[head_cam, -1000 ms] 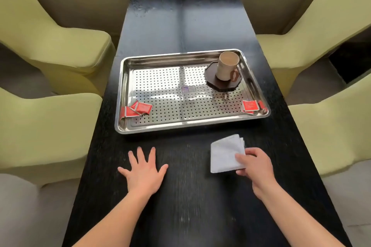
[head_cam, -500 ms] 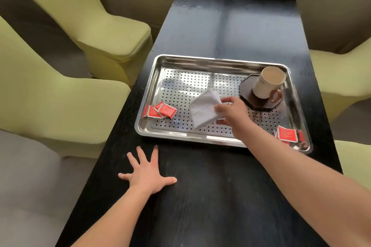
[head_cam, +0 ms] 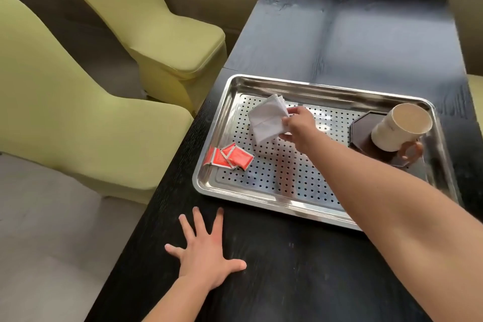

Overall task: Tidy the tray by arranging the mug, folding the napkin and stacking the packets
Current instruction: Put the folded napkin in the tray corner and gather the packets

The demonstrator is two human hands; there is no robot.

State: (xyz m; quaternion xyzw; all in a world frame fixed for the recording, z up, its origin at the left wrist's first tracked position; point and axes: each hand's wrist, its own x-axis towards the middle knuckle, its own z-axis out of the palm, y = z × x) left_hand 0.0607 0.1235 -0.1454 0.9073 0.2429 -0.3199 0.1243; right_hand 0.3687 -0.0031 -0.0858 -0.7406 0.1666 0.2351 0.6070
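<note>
A perforated steel tray lies on the black table. My right hand reaches over the tray's far left part and grips a folded white napkin, held tilted just above the tray floor. Red packets lie overlapping in the tray's near left corner. A cream mug with a brownish handle stands on a dark octagonal coaster at the tray's right side. My left hand rests flat on the table in front of the tray, fingers spread, holding nothing. My right forearm hides the tray's near right corner.
Yellow-green armchairs stand close along the table's left edge, with another chair's edge at the far right. Grey floor shows at the lower left. The table's far half lies beyond the tray.
My right hand lifted the folded napkin off the table, carried it over the tray and moved it toward the tray's far left. The view shifted left. My left hand stayed flat.
</note>
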